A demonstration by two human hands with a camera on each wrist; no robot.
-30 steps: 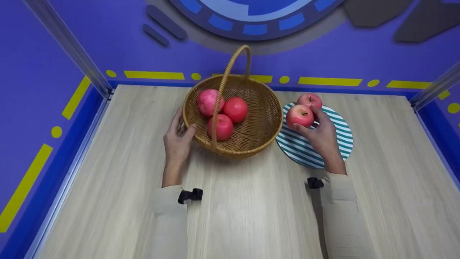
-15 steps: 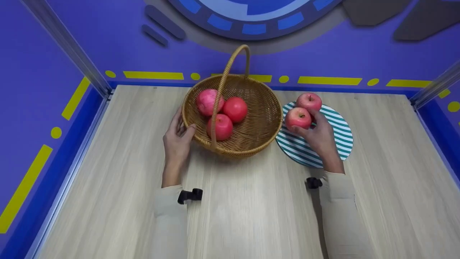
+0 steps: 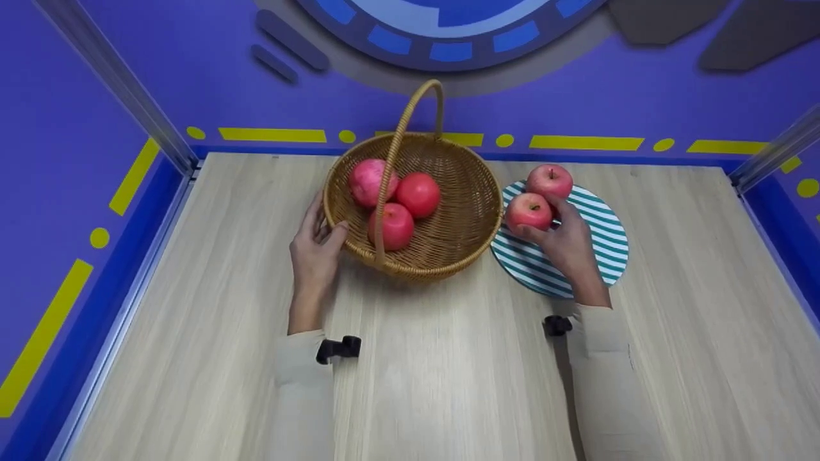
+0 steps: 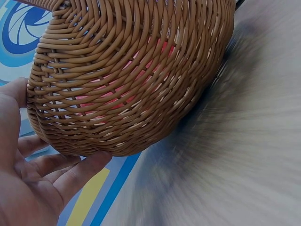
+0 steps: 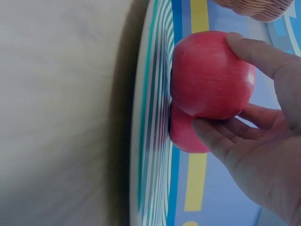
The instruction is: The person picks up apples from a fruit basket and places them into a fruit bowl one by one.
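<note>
My left hand (image 3: 314, 259) holds the left side of a wicker basket (image 3: 471, 221), thumb at the rim and fingers against the woven outside. In the left wrist view the fingertips (image 4: 101, 159) touch the basket's weave (image 4: 127, 89). Inside lie three round fruits, one mottled pink (image 3: 371, 182) and two red. Over the striped plate (image 3: 612, 240), my right hand (image 3: 571, 246) grips an apple (image 3: 528, 212) between thumb and fingers. Behind it another apple (image 3: 549, 180) sits at the plate's far side. From the right wrist, the gripped apple (image 5: 211, 75) shows right at the plate's surface, partly covering the other (image 5: 186, 132).
The basket's tall arched handle (image 3: 405, 121) rises over the fruits. The plate stands close by the basket's right rim. A blue-purple wall (image 3: 256, 96) borders the back of the wooden table (image 3: 423, 371), with side panels at left and right.
My right hand and its apple have moved slightly left and toward me, lower over the plate. The left hand and basket stay as they were.
</note>
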